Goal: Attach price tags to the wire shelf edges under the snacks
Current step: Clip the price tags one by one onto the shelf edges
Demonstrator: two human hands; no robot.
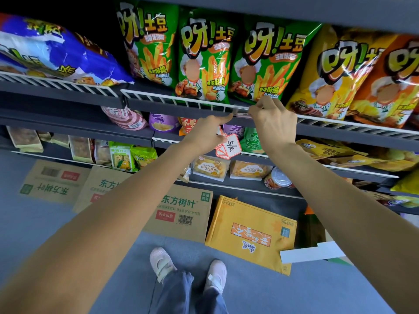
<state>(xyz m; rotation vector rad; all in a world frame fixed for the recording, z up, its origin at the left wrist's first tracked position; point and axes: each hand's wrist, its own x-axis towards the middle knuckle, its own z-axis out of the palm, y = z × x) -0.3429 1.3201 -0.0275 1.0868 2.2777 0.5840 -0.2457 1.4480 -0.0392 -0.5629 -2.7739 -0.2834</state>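
A white wire shelf edge [181,101] runs below three green snack bags [204,64]. My right hand [273,120] pinches a small clear tag holder [241,112] against that wire, under the third green bag. My left hand [204,134] holds a small stack of red-bordered white price tags [230,147] in its lower fingers, while its forefinger points up and touches the wire just left of the holder. What is written on the clipped piece cannot be made out.
A blue bag [56,53] lies at the left, yellow and orange bags [340,71] at the right. Lower shelves [328,169] hold more snacks. Cardboard boxes [181,211] and a yellow box [251,232] lie on the floor by my feet [188,268].
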